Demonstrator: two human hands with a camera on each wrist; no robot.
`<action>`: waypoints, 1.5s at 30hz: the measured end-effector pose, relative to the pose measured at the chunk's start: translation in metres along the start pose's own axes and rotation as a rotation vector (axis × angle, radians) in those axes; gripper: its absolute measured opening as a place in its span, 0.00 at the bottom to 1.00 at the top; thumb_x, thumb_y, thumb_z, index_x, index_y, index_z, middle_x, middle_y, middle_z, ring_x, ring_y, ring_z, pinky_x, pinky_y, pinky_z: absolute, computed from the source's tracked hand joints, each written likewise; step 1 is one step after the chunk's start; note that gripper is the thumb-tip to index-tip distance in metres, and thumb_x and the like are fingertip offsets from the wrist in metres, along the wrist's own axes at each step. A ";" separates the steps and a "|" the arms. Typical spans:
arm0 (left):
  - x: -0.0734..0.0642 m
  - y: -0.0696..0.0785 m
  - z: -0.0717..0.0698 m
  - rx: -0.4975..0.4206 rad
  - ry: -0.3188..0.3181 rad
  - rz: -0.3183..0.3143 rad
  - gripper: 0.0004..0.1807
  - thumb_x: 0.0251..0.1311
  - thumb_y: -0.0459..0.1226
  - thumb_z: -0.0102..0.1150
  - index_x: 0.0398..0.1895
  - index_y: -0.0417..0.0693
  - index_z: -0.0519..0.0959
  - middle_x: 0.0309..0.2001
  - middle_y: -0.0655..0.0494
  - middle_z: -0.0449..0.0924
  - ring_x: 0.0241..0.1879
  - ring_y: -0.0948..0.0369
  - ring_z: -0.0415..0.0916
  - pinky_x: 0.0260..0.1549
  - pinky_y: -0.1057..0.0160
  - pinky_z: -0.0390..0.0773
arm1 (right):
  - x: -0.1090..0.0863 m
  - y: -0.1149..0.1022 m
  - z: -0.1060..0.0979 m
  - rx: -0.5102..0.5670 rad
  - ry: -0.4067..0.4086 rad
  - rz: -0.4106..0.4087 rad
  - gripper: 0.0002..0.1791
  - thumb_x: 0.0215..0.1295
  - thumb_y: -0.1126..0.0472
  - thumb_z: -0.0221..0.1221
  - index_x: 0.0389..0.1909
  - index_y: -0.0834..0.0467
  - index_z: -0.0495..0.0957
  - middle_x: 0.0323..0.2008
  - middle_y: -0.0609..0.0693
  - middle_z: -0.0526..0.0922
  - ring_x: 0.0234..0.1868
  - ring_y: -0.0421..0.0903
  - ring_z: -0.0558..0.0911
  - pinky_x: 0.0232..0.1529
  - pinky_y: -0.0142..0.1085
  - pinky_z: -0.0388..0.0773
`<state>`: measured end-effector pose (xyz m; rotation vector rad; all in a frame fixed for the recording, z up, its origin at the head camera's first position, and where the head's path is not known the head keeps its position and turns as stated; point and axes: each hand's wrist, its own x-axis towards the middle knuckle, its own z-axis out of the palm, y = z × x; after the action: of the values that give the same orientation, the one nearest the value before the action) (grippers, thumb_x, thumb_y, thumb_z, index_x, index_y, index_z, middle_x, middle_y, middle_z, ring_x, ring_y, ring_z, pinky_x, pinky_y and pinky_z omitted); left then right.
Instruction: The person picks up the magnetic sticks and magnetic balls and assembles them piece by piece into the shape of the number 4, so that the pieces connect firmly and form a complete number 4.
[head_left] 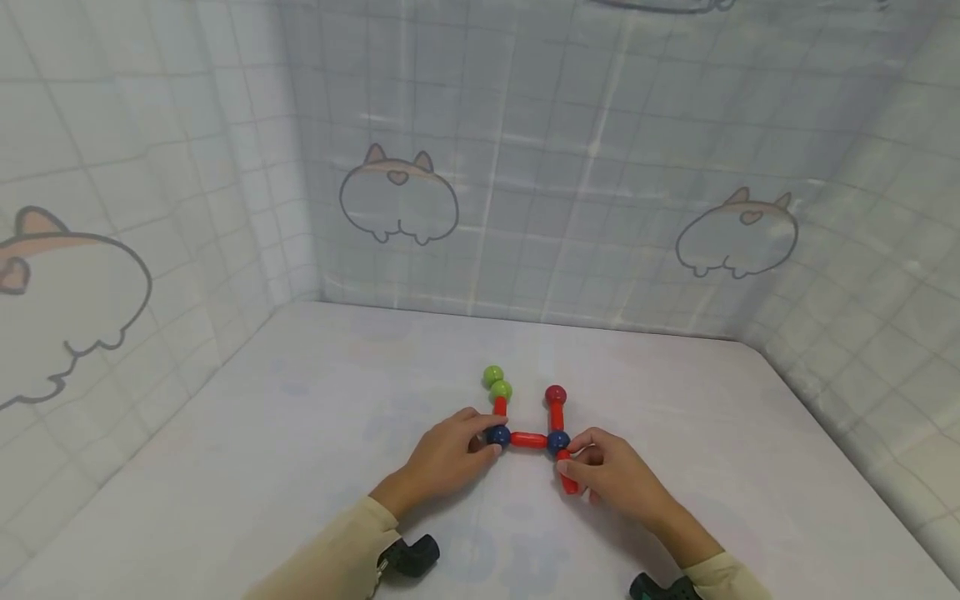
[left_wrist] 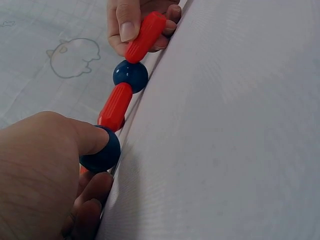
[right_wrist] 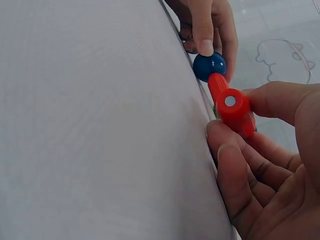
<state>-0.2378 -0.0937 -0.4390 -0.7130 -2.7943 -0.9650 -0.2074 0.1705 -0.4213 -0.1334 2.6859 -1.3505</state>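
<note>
Red magnetic rods and balls lie joined on the white table. My left hand pinches the left blue ball between thumb and fingers. From that ball a red rod runs across to the right blue ball. My right hand holds a near red rod between thumb and fingers, its inner end at the right blue ball. In the right wrist view that rod shows a silvery disc on its free end. Another rod leads away to a red ball.
Beyond the left blue ball, a short red rod meets a green ball, with a second green ball touching it. Grid-patterned curtains with cartoon animals surround the white table. Black devices are strapped at both wrists.
</note>
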 end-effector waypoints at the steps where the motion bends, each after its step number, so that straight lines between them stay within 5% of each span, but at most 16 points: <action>1: 0.000 0.000 0.000 -0.002 -0.001 0.000 0.22 0.65 0.48 0.63 0.63 0.61 0.80 0.37 0.66 0.72 0.33 0.65 0.71 0.30 0.66 0.74 | 0.000 0.000 0.000 -0.001 0.003 0.000 0.20 0.59 0.52 0.71 0.46 0.57 0.77 0.29 0.48 0.82 0.24 0.48 0.78 0.27 0.39 0.77; 12: 0.001 -0.001 0.001 -0.004 -0.007 -0.006 0.22 0.66 0.48 0.62 0.63 0.61 0.79 0.38 0.65 0.72 0.33 0.65 0.71 0.30 0.66 0.74 | 0.002 0.003 -0.001 0.006 -0.008 -0.008 0.20 0.61 0.51 0.70 0.46 0.57 0.76 0.28 0.49 0.82 0.22 0.48 0.78 0.26 0.38 0.78; 23: 0.001 0.000 0.001 -0.019 -0.008 -0.005 0.22 0.66 0.46 0.62 0.63 0.58 0.79 0.40 0.63 0.74 0.34 0.65 0.70 0.31 0.66 0.74 | 0.001 0.009 -0.010 0.103 -0.137 -0.100 0.19 0.67 0.57 0.64 0.53 0.62 0.73 0.33 0.52 0.82 0.29 0.50 0.80 0.27 0.40 0.80; 45: -0.003 0.001 0.005 0.004 0.012 -0.002 0.22 0.66 0.46 0.63 0.63 0.59 0.80 0.40 0.64 0.75 0.34 0.65 0.71 0.31 0.67 0.75 | -0.003 0.009 -0.005 0.087 -0.089 -0.092 0.19 0.65 0.56 0.66 0.51 0.61 0.75 0.33 0.52 0.81 0.28 0.50 0.79 0.26 0.40 0.79</action>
<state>-0.2344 -0.0908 -0.4427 -0.7016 -2.7860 -0.9607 -0.2052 0.1801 -0.4254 -0.3047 2.5723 -1.4487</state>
